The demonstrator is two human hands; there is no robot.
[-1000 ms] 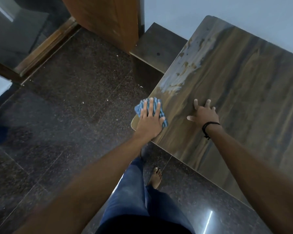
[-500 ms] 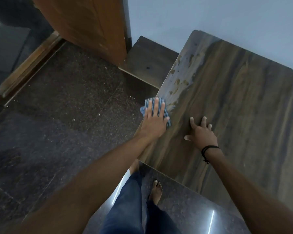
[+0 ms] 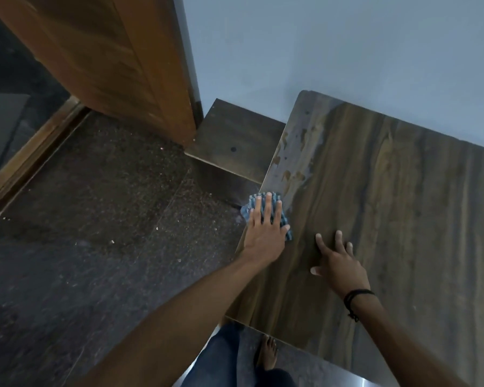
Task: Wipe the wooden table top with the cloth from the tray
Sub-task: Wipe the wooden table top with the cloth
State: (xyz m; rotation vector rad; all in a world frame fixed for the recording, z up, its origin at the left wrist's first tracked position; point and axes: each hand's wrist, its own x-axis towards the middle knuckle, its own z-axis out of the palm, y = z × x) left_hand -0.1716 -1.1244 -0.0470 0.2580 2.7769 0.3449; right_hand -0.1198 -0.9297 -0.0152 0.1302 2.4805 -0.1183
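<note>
Wooden door (image 3: 109,65) at left, speckled floor (image 3: 95,219) below it. One cloth (image 3: 247,211), blue striped, on left edge of the one table top (image 3: 389,205), partly overhanging. Left hand (image 3: 264,230) flat on it, fingers straight, pressing. Since 1.0 s ago: cloth moved from near corner up to pale smear (image 3: 296,152). Right hand (image 3: 338,263) spread flat on wood, holding nothing; black wristband (image 3: 355,297)
</note>
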